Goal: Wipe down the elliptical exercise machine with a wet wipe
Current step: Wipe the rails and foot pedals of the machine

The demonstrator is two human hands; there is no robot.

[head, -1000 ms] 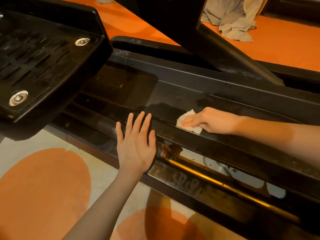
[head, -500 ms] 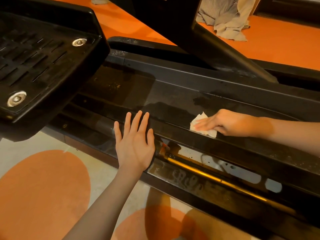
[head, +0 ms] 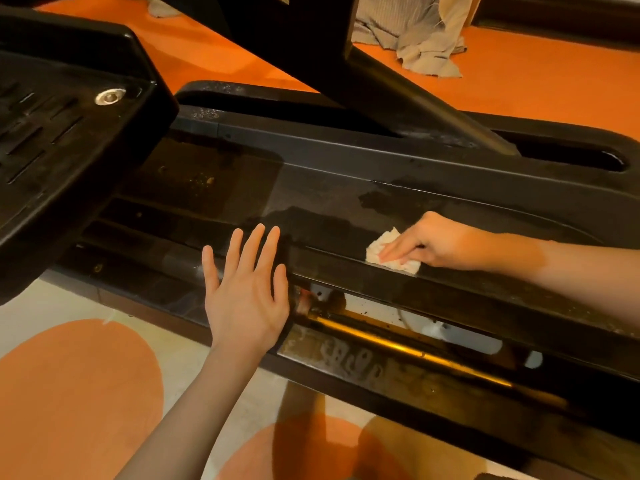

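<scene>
Black plastic everywhere: the elliptical machine (head: 346,188) fills most of my view, its base housing running L to R across the middle. I see my right hand (head: 440,242) w/ fingers laid fairly straight on top of the wet wipe (head: 377,251), pressing it flat onto the housing's near ridge, right of centre. The wipe is white, crumpled, mostly under the fingers; a corner sticks out to the left. A wet-looking dark patch shows on the housing just behind and left of that hand.

My left hand (head: 246,292) is wide open, fingers spread & straight, holding nothing, over the front edge of the housing, left of the wipe and apart from it. Can't tell if the palm touches the plastic.

Upper left: the foot pedal (head: 69,140), ribbed w/ slots and a shiny bolt (head: 110,97) near its corner. A dark sloping arm (head: 398,98) crosses the top centre. Below the ridge, a brass-coloured rail (head: 398,344) shows through an opening.

Writing: pale marks sit on the lower panel (head: 349,362) under the rail, maybe lettering, but too smeared to read. No brand legible anywhere.

Floor (head: 519,81) behind is orange, w/ a grey crumpled cloth (head: 422,39) on it; near floor is pale w/ orange rounded shapes.
</scene>
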